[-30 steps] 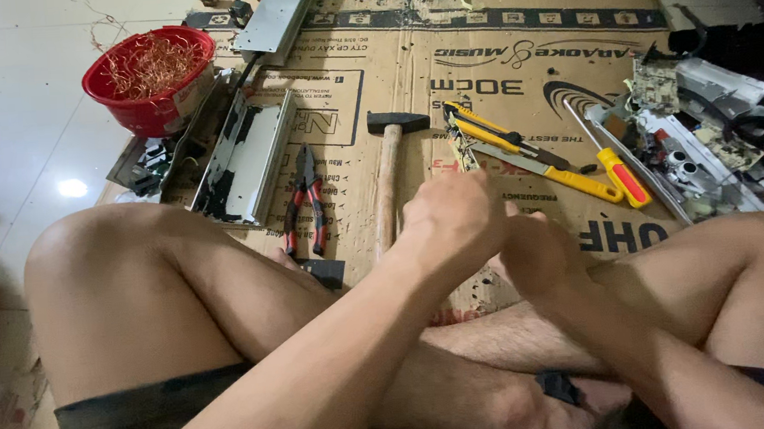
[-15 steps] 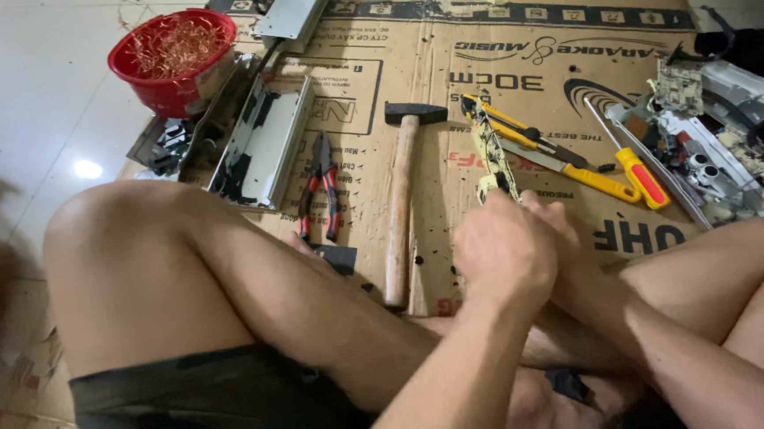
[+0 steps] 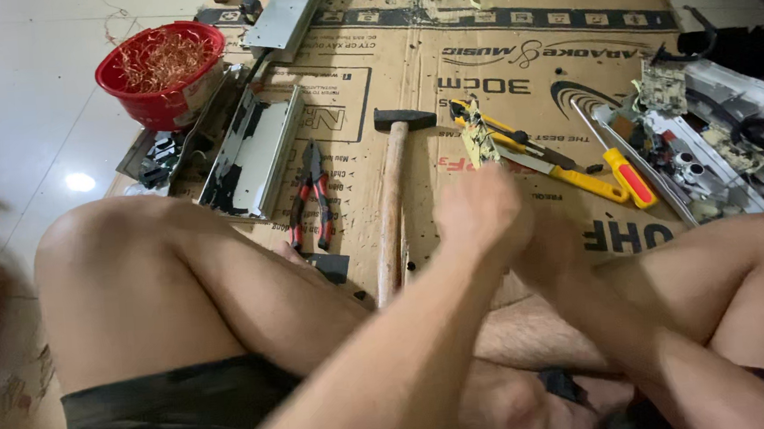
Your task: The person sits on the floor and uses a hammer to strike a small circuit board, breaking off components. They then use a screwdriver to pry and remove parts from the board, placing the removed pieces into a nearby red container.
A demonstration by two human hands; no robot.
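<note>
On flattened cardboard (image 3: pixel 513 47), a small circuit board (image 3: pixel 481 135) is gripped by 2 blurred hands, left hand (image 3: pixel 479 213) and right hand (image 3: pixel 554 250); at 9 o'clock a hammer (image 3: pixel 391 196) lies untouched; dismantling appears unfinished.

You're sitting on a pale, glossy tiled floor (image 3: pixel 30 103) with thin grout lines. 1 bright round glare spot (image 3: pixel 79 182) from a light overhead shines on a tile at your left. A flattened brown cardboard sheet (image 3: pixel 567 62) covers the floor ahead of you.
</note>
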